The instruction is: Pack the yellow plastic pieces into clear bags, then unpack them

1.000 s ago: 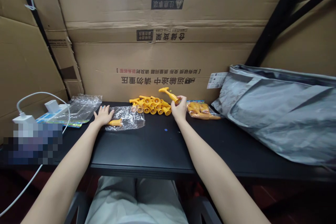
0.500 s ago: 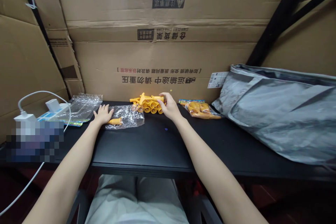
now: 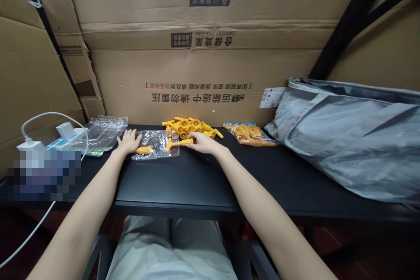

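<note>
I have the left hand [image 3: 129,142] spread on the bag [image 3: 159,150], the right hand [image 3: 201,142] pinching a yellow piece [image 3: 182,142].

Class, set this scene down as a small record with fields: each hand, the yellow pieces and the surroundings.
Left hand: spread at the left end of a clear plastic bag
Right hand: pinching a yellow T-ended piece by its wider end, its T-end over the bag's right part
Loose pieces: yellow pile behind the right hand
Packed pieces: filled bag right of the pile
Far right: grey bag
Backdrop: printed cardboard
</note>
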`<state>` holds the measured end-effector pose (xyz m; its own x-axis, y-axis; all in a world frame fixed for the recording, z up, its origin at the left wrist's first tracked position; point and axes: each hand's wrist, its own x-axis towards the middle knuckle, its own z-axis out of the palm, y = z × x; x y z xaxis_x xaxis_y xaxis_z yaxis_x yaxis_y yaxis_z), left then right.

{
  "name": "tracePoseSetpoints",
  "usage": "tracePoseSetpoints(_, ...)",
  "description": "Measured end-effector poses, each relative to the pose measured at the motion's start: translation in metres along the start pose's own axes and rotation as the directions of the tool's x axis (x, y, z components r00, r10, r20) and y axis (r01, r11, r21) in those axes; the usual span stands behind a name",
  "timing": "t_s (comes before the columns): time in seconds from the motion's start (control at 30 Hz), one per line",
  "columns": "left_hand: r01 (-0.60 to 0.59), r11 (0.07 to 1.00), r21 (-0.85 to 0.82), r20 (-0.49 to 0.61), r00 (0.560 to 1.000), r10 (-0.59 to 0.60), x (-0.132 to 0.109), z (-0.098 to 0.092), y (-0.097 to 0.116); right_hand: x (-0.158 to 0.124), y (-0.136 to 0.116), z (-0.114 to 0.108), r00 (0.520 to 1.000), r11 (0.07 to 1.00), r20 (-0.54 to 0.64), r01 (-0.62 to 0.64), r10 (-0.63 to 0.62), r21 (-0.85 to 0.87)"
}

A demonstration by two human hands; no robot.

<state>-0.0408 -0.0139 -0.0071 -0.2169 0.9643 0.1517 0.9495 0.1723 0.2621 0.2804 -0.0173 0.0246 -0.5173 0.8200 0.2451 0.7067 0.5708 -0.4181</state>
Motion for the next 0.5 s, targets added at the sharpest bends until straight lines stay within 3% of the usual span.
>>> tracePoseSetpoints(0.27,-0.033,0.998,0.053,0.056,0.998,0.030,0.002,0.001,0.001,0.004,-0.020,0.020,0.995,0.989,-0.097,0.022,-0.007,0.147)
tracePoseSetpoints(0.5,-0.175,0.982,-0.068,0.166,0.969,0.184,-0.003,0.003,0.013,0.012,-0.045,0.044,0.970,0.986,-0.231,-0.044,0.081,0.163)
